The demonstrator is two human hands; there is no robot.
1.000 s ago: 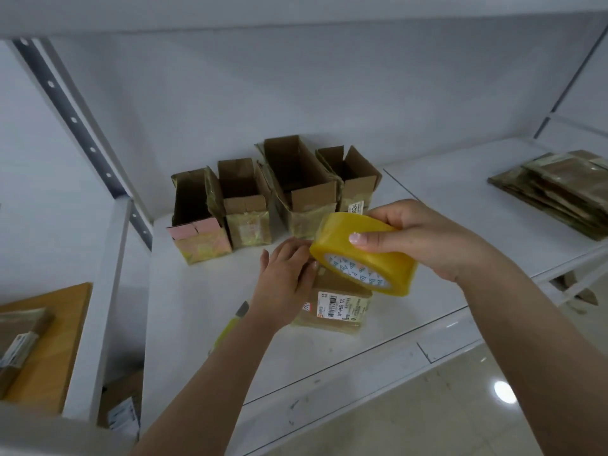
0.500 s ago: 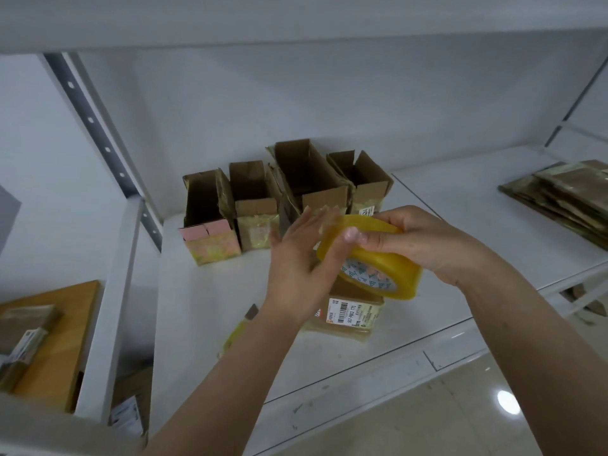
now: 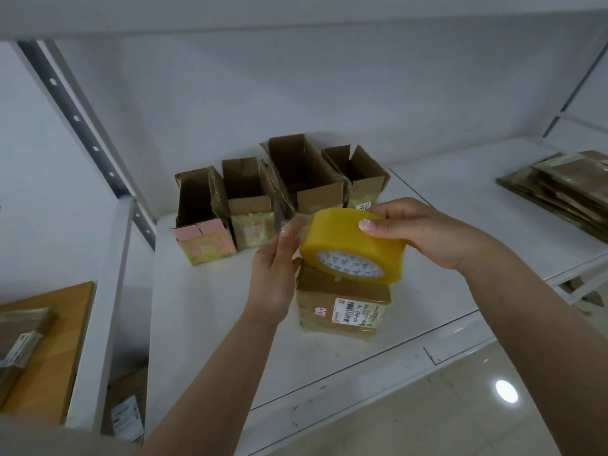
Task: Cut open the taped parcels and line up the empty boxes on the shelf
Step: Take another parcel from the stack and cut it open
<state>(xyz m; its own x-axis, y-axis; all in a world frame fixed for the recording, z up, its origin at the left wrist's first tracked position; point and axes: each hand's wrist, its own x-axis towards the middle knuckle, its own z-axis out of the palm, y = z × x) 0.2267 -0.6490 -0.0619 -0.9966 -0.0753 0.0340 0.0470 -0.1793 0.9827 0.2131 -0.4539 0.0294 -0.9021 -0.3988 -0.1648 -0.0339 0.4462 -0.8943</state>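
left hand [image 3: 274,274] now lower, fingers [image 3: 289,229] pinching tape end; right hand [image 3: 424,233] around tape roll [image 3: 352,241]

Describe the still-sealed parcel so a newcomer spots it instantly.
On the white shelf, near its front edge, the sealed parcel lies directly beneath the yellow tape roll held above it. Unlike the four open boxes lined up behind, it is closed, tape-wrapped, with a barcode label facing the camera.

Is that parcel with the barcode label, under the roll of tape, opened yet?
Still shut. The labelled parcel lies flat on the shelf with its top closed and glossy tape wrapped over it, unlike the four open boxes standing behind.
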